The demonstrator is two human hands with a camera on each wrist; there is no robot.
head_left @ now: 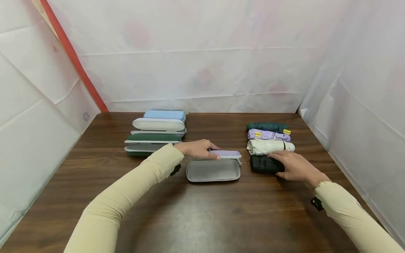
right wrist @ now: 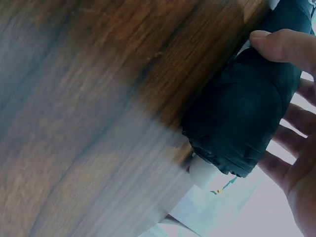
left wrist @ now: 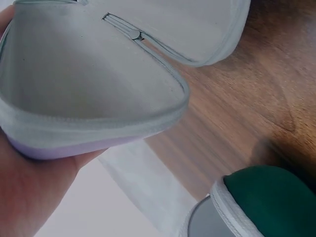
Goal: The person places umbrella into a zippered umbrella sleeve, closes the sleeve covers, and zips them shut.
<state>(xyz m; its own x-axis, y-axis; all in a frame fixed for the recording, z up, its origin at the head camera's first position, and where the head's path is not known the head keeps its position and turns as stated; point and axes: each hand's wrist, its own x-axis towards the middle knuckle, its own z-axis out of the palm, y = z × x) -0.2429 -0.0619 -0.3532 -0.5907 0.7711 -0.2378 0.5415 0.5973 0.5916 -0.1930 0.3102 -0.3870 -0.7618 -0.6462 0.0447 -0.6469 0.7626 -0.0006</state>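
Note:
A lilac zip case (head_left: 226,154) lies unzipped in the middle of the table, its grey-lined half flat on the wood. My left hand (head_left: 198,149) grips the raised lilac lid from its left end. In the left wrist view the grey lining (left wrist: 94,74) of the case is bare, and the zip pull (left wrist: 136,34) shows at the hinge side. To the right, my right hand (head_left: 299,167) holds a folded black umbrella (head_left: 263,164), thumb on the near side and fingers over the far side. A rolled white umbrella (head_left: 269,147) lies just behind it.
Beyond the white umbrella lie a lilac umbrella (head_left: 269,135) and a dark green umbrella (head_left: 265,126). At the left, a green case (head_left: 152,137), a whitish case (head_left: 158,124) and a blue case (head_left: 164,114) form a row. Pale sheeting (head_left: 202,77) hangs around the table (head_left: 202,214).

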